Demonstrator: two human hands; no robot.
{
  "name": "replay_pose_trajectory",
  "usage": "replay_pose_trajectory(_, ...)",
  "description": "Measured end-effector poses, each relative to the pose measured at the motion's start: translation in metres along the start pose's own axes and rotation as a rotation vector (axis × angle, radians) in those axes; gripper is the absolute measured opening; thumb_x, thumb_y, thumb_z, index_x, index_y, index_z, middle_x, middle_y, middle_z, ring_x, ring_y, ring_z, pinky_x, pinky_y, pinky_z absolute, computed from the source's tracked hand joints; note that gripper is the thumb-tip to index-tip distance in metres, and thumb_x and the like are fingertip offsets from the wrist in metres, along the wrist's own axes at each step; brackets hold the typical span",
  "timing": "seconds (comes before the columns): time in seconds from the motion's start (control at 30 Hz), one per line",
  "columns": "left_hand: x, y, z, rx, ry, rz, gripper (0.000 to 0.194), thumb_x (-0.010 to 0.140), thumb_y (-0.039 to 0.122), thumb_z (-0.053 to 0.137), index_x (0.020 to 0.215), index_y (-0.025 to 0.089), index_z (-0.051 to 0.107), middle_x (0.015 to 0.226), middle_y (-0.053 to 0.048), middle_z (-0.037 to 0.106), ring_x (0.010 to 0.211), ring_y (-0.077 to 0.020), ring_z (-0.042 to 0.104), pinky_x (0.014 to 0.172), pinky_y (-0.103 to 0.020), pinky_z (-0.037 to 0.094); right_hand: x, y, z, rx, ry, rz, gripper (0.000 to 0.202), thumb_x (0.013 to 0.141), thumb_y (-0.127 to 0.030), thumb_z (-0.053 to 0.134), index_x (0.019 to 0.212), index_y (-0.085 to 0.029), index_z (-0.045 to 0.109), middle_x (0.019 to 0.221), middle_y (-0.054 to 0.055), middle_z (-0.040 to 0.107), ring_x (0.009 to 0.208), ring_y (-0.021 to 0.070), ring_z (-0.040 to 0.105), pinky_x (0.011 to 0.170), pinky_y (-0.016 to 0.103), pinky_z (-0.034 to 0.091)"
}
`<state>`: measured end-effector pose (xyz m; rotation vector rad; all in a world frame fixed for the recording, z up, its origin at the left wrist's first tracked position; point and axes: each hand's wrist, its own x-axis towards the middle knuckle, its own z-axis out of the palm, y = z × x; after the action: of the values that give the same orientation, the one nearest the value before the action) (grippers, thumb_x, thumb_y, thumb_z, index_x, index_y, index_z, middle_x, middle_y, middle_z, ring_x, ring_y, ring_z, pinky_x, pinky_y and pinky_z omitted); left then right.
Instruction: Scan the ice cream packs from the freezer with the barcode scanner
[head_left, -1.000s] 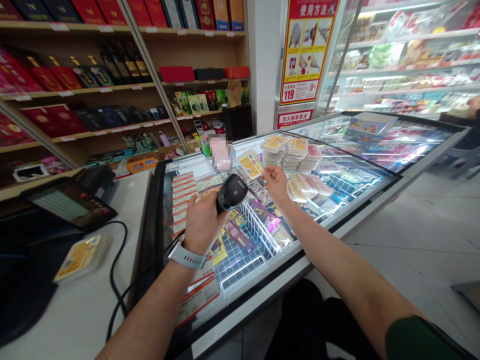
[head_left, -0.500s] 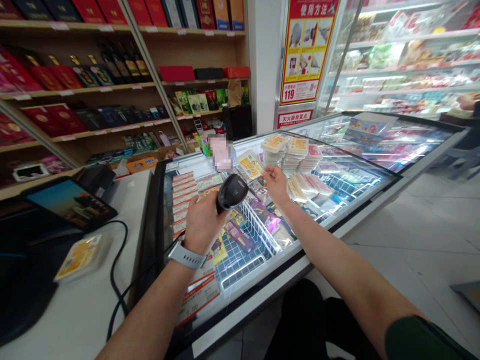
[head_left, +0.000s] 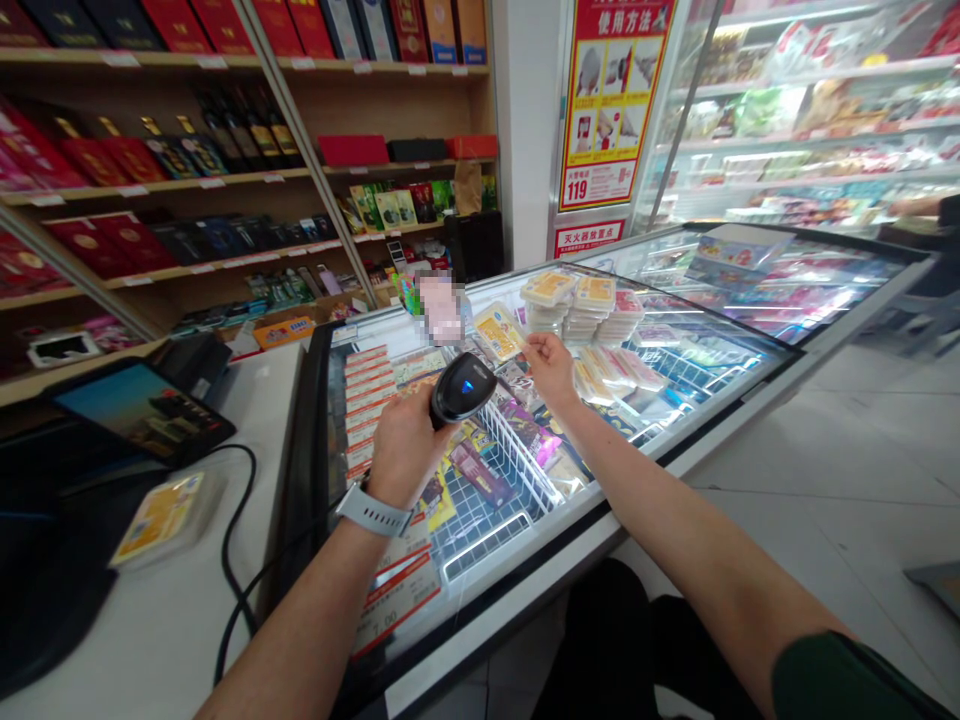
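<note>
My left hand, with a grey watch on its wrist, is wrapped round a black handheld scanner that shows a small blue light. Between the fingers of my right hand is the edge of a flat yellow-and-white package, tilted just beyond the scanner. Stacks of similar packages stand on the glass top of the freezer, behind my right hand. More flat packs lie to the right of that hand. Ice-cream wrappers and wire baskets show through the glass.
On the left, a white counter bears a tablet screen, a cable and another yellow package stack. Shelves with boxes and bottles stand behind. A white box sits on the freezer's far right. Part of a person shows at the right edge.
A blue light now shows on the scanner, where none showed before. Both hands stay almost in place with what they hold. The person's hand at the right edge has shifted.
</note>
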<state>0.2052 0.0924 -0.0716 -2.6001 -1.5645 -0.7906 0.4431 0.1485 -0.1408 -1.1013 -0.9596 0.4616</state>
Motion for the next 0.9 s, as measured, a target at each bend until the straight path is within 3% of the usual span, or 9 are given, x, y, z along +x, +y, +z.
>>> replay_pose_trajectory(0.9,-0.0020,0.0018,-0.0031,-0.059,0.052,0.002,0.033,0.081,0.036,0.064,0.110,0.021,0.065,0.088,-0.006,0.073,0.085,-0.0251,0.067,0.073,-0.031,0.047,-0.0030,-0.0006,0.0006,0.019,-0.006,0.031,0.030,0.074,-0.042,0.064,0.092,-0.020,0.056,0.073,-0.002,0.062,0.065,0.0139,0.063,0.042,0.019,0.045)
